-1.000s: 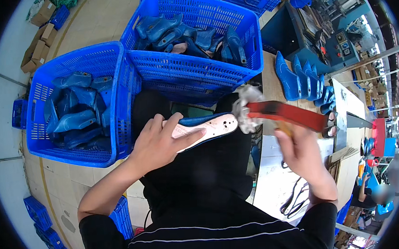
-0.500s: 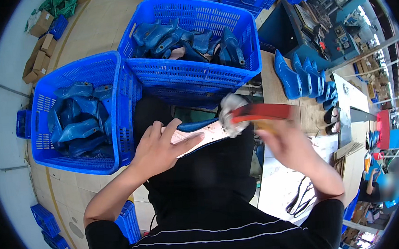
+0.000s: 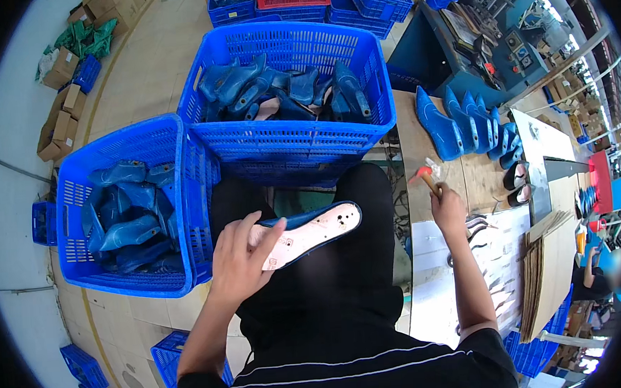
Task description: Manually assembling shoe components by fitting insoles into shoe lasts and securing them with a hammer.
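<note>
My left hand [image 3: 238, 261] is closed around the toe end of a blue shoe last [image 3: 299, 219] held across my lap. A pale pink insole [image 3: 320, 230] covers its upturned sole, with several dark holes at the heel end. My right hand [image 3: 449, 212] grips the wooden handle of a hammer [image 3: 431, 184] over the bench at my right. The hammer has a red head with whitish material beside it. Hammer and insole are well apart.
Two blue crates [image 3: 286, 144] [image 3: 127, 276] full of blue lasts stand before me and at left. On the bench, several lasts [image 3: 438, 128] stand in a row near dark shoe parts [image 3: 515, 176]. Cardboard sheets [image 3: 543, 272] lie farther right. A co-worker [image 3: 600, 279] is at far right.
My right hand has carried the hammer away from the heel end of the insole, to the right over the bench. My left hand still holds the last. The view has shifted slightly.
</note>
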`<action>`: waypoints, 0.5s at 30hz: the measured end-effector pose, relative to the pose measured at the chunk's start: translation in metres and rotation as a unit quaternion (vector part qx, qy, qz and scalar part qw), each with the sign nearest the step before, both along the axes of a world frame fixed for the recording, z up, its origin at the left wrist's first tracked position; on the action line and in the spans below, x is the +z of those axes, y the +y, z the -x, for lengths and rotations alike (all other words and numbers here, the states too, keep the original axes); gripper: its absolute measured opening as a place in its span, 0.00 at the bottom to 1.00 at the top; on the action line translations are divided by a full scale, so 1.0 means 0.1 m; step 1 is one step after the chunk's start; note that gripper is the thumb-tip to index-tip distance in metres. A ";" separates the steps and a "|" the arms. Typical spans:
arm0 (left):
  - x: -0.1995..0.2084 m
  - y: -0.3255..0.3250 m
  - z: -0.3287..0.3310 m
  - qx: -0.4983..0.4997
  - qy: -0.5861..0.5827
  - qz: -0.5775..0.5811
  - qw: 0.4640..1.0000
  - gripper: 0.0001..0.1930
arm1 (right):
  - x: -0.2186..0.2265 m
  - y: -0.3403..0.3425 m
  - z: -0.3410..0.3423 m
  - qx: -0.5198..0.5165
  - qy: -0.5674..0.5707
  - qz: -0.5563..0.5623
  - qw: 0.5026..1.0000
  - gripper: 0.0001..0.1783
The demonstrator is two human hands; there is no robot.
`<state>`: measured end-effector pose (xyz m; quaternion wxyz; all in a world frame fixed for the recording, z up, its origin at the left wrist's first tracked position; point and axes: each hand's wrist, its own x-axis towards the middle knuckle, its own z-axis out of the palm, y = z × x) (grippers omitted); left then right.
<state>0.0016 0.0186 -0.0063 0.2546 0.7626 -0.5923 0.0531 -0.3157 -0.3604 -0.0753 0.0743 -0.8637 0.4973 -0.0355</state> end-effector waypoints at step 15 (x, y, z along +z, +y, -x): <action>-0.24 0.30 0.17 0.155 0.014 0.114 0.981 0.33 | 0.05 1.40 -1.51 0.348 -0.498 -0.230 0.760 0.29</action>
